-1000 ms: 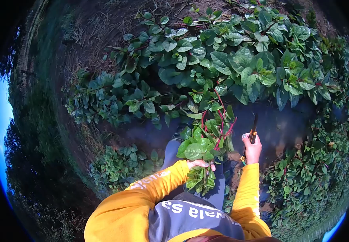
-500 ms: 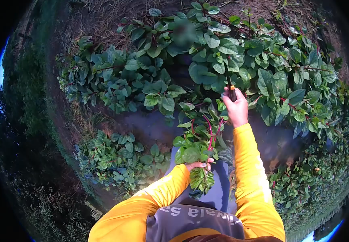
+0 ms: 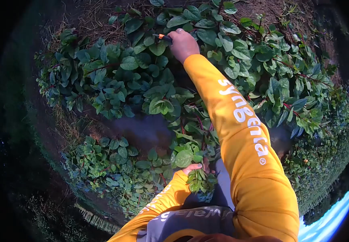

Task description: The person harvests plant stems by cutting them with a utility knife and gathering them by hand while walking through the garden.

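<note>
A bunch of cut leafy stems is held upright just in front of the grey trousers, gripped low on its stalks. Broad glossy green leaves and reddish-purple stems are shown above the grip, and smaller leaves hang below it. A cutting tool with an orange handle is held well beyond the bunch, pointing leftward, its dark blade buried among the leaves of the growing plants.

An outdoor vegetable field: leafy plants on soil.
</note>
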`<state>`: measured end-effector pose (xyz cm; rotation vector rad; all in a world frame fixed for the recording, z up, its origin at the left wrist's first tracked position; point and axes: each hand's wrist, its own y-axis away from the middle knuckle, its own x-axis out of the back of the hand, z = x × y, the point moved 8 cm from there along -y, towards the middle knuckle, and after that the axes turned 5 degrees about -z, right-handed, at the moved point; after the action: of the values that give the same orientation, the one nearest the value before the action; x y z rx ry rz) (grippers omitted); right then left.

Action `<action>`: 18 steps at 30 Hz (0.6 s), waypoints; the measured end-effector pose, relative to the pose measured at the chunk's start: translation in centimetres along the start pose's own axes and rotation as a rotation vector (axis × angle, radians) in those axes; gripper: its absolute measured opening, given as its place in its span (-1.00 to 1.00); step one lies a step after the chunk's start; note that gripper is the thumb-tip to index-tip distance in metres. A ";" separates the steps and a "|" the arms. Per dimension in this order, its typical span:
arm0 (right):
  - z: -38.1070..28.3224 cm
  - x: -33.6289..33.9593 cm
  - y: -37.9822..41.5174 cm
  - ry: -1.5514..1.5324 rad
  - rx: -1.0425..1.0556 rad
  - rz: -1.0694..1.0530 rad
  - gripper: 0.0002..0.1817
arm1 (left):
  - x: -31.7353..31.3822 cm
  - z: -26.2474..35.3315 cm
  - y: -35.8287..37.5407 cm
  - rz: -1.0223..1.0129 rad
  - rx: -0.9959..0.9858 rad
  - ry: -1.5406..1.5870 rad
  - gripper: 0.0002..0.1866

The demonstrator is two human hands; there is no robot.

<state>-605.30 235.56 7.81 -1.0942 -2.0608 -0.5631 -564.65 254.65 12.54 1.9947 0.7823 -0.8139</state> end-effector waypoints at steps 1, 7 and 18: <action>0.0 0.7 1.9 -0.050 0.025 0.032 -0.85 | -0.1 0.6 0.3 -0.027 -0.035 0.024 -0.68; 1.1 9.6 17.2 -0.298 -0.061 0.136 -0.69 | -1.8 5.5 -1.2 -0.115 -0.173 0.046 -0.78; 1.3 15.0 27.8 -0.299 -0.198 0.041 -0.67 | -9.1 8.1 -14.1 -0.078 0.098 -0.214 -0.55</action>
<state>-588.19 259.37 19.63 -1.4046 -2.2664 -0.6239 -582.85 252.23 9.53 1.9317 0.7108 -1.1104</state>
